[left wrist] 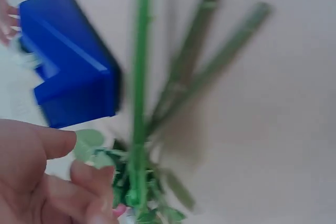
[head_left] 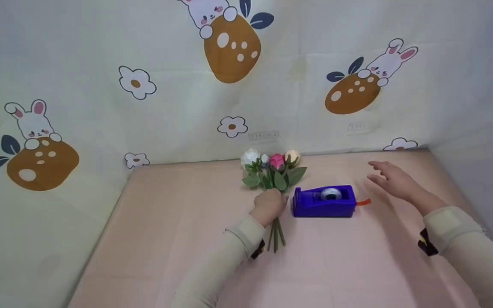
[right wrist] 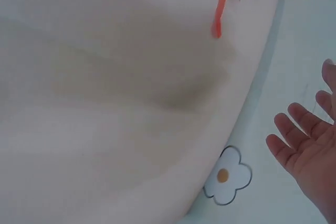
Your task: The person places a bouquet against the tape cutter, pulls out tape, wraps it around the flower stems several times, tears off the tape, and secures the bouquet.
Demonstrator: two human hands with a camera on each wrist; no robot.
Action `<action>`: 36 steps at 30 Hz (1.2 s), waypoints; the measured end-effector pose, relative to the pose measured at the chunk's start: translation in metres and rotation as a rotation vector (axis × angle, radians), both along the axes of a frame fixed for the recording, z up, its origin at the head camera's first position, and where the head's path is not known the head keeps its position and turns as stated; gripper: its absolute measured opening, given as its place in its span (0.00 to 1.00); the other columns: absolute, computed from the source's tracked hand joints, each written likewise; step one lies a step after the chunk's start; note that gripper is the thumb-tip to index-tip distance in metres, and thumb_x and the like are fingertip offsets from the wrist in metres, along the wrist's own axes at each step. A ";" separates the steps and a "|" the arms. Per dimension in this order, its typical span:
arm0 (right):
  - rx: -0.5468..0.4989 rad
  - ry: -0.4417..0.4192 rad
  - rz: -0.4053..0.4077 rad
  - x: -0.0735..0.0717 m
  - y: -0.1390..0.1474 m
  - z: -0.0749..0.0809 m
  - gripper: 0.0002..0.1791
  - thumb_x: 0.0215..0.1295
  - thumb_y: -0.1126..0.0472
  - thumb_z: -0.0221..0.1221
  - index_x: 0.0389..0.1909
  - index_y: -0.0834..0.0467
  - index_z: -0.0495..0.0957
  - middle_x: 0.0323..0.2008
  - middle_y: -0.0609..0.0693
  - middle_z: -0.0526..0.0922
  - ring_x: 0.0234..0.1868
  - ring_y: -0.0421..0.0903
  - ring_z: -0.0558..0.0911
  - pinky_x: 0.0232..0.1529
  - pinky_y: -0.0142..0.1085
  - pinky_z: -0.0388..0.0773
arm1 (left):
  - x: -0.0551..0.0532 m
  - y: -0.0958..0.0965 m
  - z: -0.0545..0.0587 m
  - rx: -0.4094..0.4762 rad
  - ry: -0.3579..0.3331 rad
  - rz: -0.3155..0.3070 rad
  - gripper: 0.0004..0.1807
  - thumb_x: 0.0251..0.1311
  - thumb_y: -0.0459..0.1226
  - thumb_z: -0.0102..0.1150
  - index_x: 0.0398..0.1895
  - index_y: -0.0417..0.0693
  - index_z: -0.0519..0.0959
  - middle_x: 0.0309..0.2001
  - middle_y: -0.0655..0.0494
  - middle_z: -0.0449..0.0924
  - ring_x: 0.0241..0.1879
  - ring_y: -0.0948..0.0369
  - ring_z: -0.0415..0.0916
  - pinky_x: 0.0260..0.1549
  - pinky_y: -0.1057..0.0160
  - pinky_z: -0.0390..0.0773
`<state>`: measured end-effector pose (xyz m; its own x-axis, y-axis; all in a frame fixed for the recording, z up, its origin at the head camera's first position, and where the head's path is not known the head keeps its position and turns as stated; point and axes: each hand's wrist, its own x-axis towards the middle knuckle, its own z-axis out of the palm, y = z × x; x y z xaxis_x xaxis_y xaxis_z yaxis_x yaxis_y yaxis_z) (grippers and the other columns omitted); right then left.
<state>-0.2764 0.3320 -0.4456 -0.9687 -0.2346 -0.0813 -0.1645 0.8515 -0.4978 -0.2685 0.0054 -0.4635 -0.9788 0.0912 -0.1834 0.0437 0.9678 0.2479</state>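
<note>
A small bunch of artificial-looking flowers [head_left: 277, 173], with white, pink and cream blooms, has its stems [head_left: 276, 237] toward me. My left hand [head_left: 271, 206] grips the stems below the leaves, its back hiding part of them. The left wrist view is blurred, with curled fingers [left wrist: 94, 192] beside the stems and leaves. Right beside the bunch stands a blue tape dispenser [head_left: 324, 202] with a clear roll. My right hand [head_left: 394, 182] is off to its right, fingers spread and holding nothing, above the table.
A strip of red tape [head_left: 363, 202] sticks out from the dispenser's right end. The table has a pale pink cover [head_left: 186, 239]. Behind it and at both sides hangs a light curtain [head_left: 178, 119] printed with rabbits and flowers.
</note>
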 end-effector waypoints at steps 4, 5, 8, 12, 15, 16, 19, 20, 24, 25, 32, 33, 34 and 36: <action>-0.030 0.004 0.074 0.001 -0.027 0.003 0.36 0.67 0.42 0.45 0.63 0.68 0.58 0.56 0.68 0.67 0.55 0.63 0.67 0.53 0.58 0.64 | -0.006 -0.004 0.006 0.199 0.055 -0.025 0.17 0.66 0.48 0.44 0.29 0.45 0.74 0.25 0.53 0.76 0.22 0.61 0.70 0.21 0.63 0.69; -0.032 -0.001 0.101 0.001 -0.032 0.003 0.36 0.67 0.43 0.46 0.63 0.68 0.59 0.56 0.68 0.68 0.55 0.64 0.67 0.53 0.58 0.64 | -0.007 -0.006 0.005 0.261 0.084 -0.033 0.16 0.67 0.47 0.44 0.29 0.46 0.73 0.24 0.54 0.74 0.21 0.62 0.68 0.20 0.64 0.67; -0.029 -0.021 0.188 0.004 -0.046 0.001 0.37 0.65 0.43 0.50 0.62 0.70 0.59 0.58 0.69 0.67 0.58 0.66 0.65 0.55 0.59 0.61 | -0.008 -0.009 0.004 0.414 0.155 -0.051 0.13 0.67 0.44 0.43 0.33 0.46 0.72 0.22 0.58 0.69 0.19 0.64 0.65 0.18 0.67 0.64; 0.027 -0.031 0.283 0.006 -0.058 -0.001 0.38 0.61 0.46 0.56 0.60 0.73 0.61 0.58 0.71 0.65 0.60 0.68 0.62 0.58 0.59 0.58 | -0.009 -0.011 0.003 0.507 0.186 -0.052 0.12 0.67 0.44 0.43 0.37 0.46 0.72 0.24 0.59 0.71 0.22 0.64 0.66 0.20 0.68 0.65; 0.069 -0.031 0.310 0.007 -0.063 -0.001 0.37 0.60 0.49 0.58 0.58 0.74 0.63 0.57 0.72 0.66 0.60 0.68 0.63 0.58 0.58 0.58 | -0.010 -0.011 0.002 0.531 0.201 -0.055 0.11 0.67 0.44 0.44 0.39 0.47 0.73 0.27 0.58 0.74 0.24 0.64 0.68 0.23 0.67 0.68; 0.078 -0.023 0.316 0.007 -0.064 -0.001 0.36 0.60 0.49 0.58 0.58 0.74 0.63 0.57 0.72 0.66 0.59 0.67 0.64 0.57 0.58 0.59 | -0.010 -0.011 0.002 0.539 0.200 -0.055 0.11 0.67 0.44 0.44 0.39 0.47 0.73 0.28 0.58 0.74 0.24 0.64 0.68 0.24 0.67 0.68; 0.091 -0.001 0.316 0.006 -0.069 -0.001 0.34 0.60 0.51 0.58 0.57 0.73 0.64 0.56 0.70 0.67 0.59 0.66 0.65 0.57 0.57 0.60 | -0.009 -0.010 0.000 0.558 0.182 -0.067 0.11 0.67 0.43 0.45 0.40 0.47 0.73 0.29 0.57 0.75 0.24 0.64 0.69 0.25 0.67 0.69; 0.098 0.013 0.322 0.005 -0.071 -0.001 0.34 0.60 0.51 0.58 0.57 0.73 0.65 0.56 0.70 0.68 0.58 0.66 0.66 0.57 0.57 0.61 | -0.009 -0.010 -0.001 0.557 0.175 -0.076 0.11 0.67 0.43 0.45 0.41 0.47 0.73 0.29 0.57 0.76 0.24 0.64 0.69 0.25 0.67 0.69; 0.136 0.038 0.345 0.004 -0.077 0.000 0.33 0.59 0.53 0.59 0.56 0.73 0.66 0.55 0.70 0.69 0.57 0.66 0.67 0.57 0.56 0.62 | -0.009 -0.008 -0.004 0.546 0.132 -0.093 0.14 0.67 0.46 0.43 0.44 0.47 0.72 0.30 0.58 0.75 0.25 0.64 0.69 0.25 0.66 0.69; 0.145 0.030 0.347 0.004 -0.078 0.001 0.33 0.58 0.53 0.60 0.56 0.73 0.65 0.54 0.70 0.69 0.57 0.66 0.67 0.56 0.56 0.62 | -0.009 -0.007 -0.005 0.540 0.118 -0.092 0.14 0.67 0.46 0.43 0.45 0.48 0.72 0.30 0.58 0.75 0.25 0.64 0.69 0.24 0.66 0.68; 0.149 -0.056 0.314 0.005 -0.082 0.002 0.34 0.57 0.56 0.62 0.55 0.77 0.64 0.52 0.72 0.70 0.54 0.66 0.69 0.55 0.55 0.64 | -0.011 -0.002 -0.007 0.464 0.057 -0.128 0.18 0.66 0.46 0.45 0.55 0.48 0.70 0.36 0.56 0.75 0.32 0.62 0.71 0.30 0.64 0.71; 0.144 -0.062 0.311 0.005 -0.083 0.002 0.34 0.56 0.56 0.62 0.54 0.78 0.64 0.52 0.72 0.71 0.54 0.66 0.70 0.55 0.54 0.64 | -0.012 -0.001 -0.006 0.447 0.067 -0.153 0.19 0.66 0.45 0.45 0.56 0.48 0.70 0.39 0.54 0.75 0.35 0.61 0.73 0.34 0.63 0.73; 0.140 -0.067 0.309 0.004 -0.084 0.002 0.34 0.56 0.57 0.62 0.54 0.78 0.64 0.51 0.72 0.71 0.54 0.66 0.70 0.55 0.54 0.64 | -0.012 0.000 -0.006 0.426 0.079 -0.185 0.19 0.66 0.44 0.45 0.58 0.48 0.70 0.44 0.53 0.74 0.40 0.60 0.73 0.39 0.61 0.73; 0.131 -0.078 0.307 0.004 -0.085 0.002 0.33 0.56 0.57 0.62 0.53 0.78 0.65 0.50 0.72 0.72 0.53 0.65 0.70 0.55 0.54 0.65 | -0.013 0.003 -0.006 0.374 0.112 -0.260 0.19 0.67 0.43 0.45 0.58 0.50 0.71 0.51 0.51 0.72 0.48 0.57 0.71 0.47 0.59 0.71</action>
